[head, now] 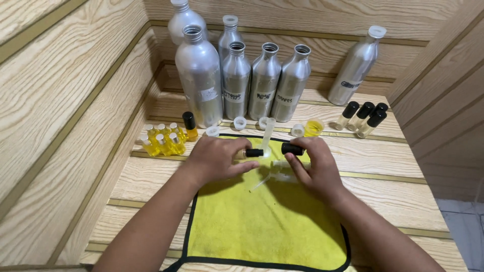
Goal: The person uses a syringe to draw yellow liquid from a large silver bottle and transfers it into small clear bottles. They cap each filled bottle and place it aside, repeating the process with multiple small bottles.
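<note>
Nearest, a yellow cloth (262, 221) spread on the wooden tabletop (383, 201). Above it, left hand (214, 158) gripping a small vial (252, 152), right hand (315, 166) pinching a black cap (292, 148) just beside it, not yet on. Left, filled yellow vials (162, 141) mostly uncapped; right, capped vials (363, 117) finished. Farthest, silver bottles (252, 80) standing open.

Matt metal bottles (236, 80), wooden table (383, 166)
</note>
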